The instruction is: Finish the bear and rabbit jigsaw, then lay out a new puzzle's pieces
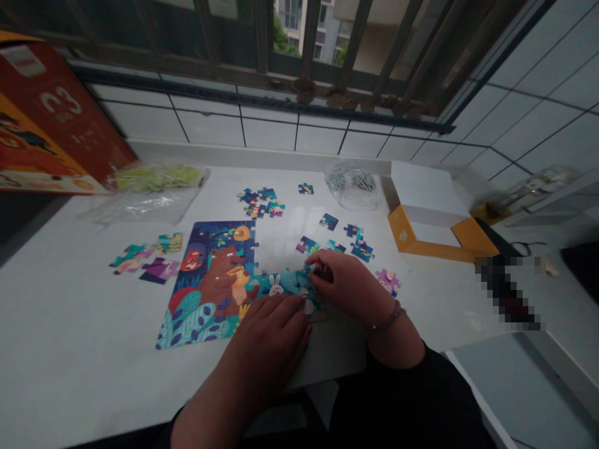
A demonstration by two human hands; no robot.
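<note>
My left hand (274, 330) lies flat, fingers spread, pressing the lower right edge of the half-built puzzle (210, 280) on the white counter (70, 349). My right hand (349, 284) sits just right of the puzzle, fingertips pinched on a puzzle piece (322, 272) at its edge. Loose pieces (355, 240) lie beyond; orange box (435, 240) well right.

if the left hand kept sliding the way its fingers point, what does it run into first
The left hand lies flat, fingers aimed up and slightly right. Just ahead is the right hand, pinching a piece at the assembled puzzle edge. It would probably meet that hand's fingers first, though depth is hard to judge.
</note>
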